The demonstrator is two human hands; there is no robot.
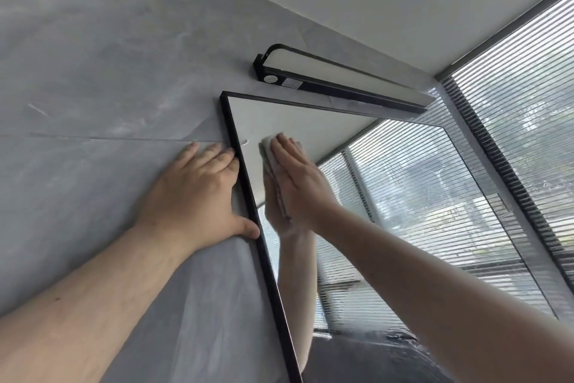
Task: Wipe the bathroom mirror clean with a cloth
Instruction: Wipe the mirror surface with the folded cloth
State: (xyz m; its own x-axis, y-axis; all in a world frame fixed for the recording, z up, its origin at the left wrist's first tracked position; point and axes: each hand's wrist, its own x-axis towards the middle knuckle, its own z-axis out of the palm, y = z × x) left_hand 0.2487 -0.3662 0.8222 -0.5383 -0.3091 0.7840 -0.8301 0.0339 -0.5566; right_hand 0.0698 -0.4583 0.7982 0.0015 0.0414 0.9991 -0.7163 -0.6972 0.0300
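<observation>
Overhead, a grey tiled wall (93,56) fills the left, and the black-framed mirror (403,196) hangs on it to the right, beside a window (528,103) with slatted blinds and below a black bar lamp (335,78). The left hand (192,193) lies flat on the wall with fingers straight, its thumb touching the mirror's left frame edge. The right hand (298,184), fingers straight and together, presses the pale cloth (270,159) against the glass near the mirror's upper left corner.
</observation>
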